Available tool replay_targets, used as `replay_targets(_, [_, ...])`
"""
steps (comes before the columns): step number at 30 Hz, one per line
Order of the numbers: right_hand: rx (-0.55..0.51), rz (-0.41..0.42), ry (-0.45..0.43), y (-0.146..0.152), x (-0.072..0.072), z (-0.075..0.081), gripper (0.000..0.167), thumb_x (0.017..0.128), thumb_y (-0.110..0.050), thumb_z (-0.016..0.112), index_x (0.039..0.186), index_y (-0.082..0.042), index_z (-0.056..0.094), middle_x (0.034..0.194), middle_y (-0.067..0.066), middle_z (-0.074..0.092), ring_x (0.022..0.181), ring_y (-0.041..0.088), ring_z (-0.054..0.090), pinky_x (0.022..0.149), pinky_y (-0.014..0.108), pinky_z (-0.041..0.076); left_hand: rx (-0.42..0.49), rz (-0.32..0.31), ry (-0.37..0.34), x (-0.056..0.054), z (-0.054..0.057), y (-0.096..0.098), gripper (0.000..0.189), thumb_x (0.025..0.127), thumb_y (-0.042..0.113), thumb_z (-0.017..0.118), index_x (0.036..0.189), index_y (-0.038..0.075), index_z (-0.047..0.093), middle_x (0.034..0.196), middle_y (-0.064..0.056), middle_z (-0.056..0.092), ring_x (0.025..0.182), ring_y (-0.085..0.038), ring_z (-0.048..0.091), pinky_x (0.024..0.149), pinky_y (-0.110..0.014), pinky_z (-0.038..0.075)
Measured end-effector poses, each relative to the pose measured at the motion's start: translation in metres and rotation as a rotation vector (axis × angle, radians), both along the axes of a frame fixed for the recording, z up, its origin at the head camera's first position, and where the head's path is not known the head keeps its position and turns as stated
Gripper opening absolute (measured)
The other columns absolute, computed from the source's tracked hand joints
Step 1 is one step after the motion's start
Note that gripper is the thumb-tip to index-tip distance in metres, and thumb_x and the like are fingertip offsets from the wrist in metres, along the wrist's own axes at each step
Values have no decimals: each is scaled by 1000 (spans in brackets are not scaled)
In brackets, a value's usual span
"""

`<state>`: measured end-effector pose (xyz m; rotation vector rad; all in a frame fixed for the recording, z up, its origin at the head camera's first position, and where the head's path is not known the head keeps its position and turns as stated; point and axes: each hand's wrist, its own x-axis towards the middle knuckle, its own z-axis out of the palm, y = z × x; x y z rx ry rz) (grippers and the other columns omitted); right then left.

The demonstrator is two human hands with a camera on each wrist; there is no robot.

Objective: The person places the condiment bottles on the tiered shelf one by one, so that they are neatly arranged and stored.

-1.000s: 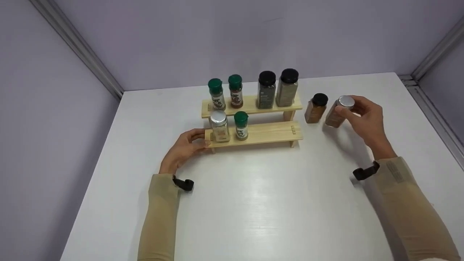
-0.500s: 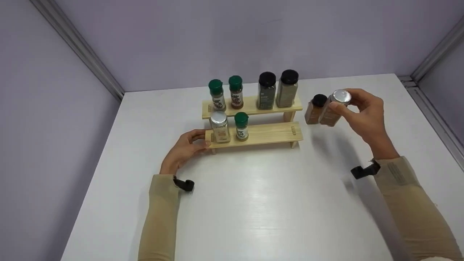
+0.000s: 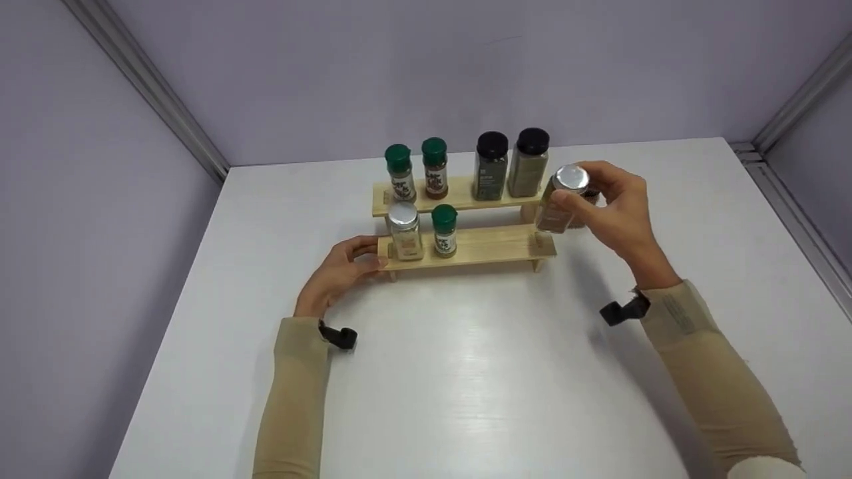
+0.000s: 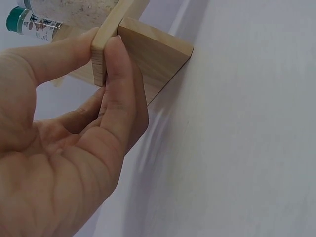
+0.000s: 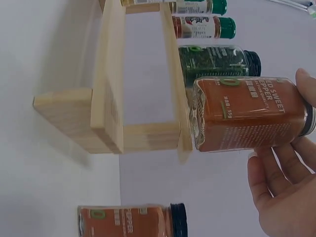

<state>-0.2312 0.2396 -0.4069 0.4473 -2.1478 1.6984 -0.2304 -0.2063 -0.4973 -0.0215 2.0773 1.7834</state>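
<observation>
My right hand [image 3: 619, 213] grips a square glass spice jar [image 3: 556, 211] with a silver-topped lid and reddish-brown powder, tilted a little. In the right wrist view this jar [image 5: 242, 113] shows a "sweet pepper" label, its base close by the upper shelf edge. In the head view it overlaps the right end of the two-tier wooden spice rack [image 3: 492, 245]. My left hand [image 3: 338, 269] pinches the left end of the lower shelf board [image 4: 101, 59] between thumb and fingers. On that shelf stand a silver-lidded jar [image 3: 407, 241] and a green-capped bottle [image 3: 445, 241].
The upper tier carries two green-capped bottles [image 3: 436, 179] on the left and two black-lidded jars [image 3: 491, 176] on the right. A black-lidded pepper jar [image 5: 123, 222] stands right of the rack, mostly hidden behind my right hand in the head view. A wall rises behind the white table [image 3: 426, 372].
My right hand has lifted the silver-lidded jar off the table and carried it left, past the black-lidded jar, to the rack's right end. The left hand has stayed on the shelf end.
</observation>
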Motion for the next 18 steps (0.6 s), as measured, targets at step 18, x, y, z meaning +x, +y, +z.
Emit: replay_targets(18, [44, 138, -10, -54, -5, -8, 34, 87, -3, 88, 120, -2, 78, 105, -4, 77, 99, 13, 72, 89, 28, 55, 69, -17, 6, 0, 0, -1, 59, 100, 2, 72, 155, 0, 48, 149, -19, 54, 130, -28, 59, 101, -31, 60])
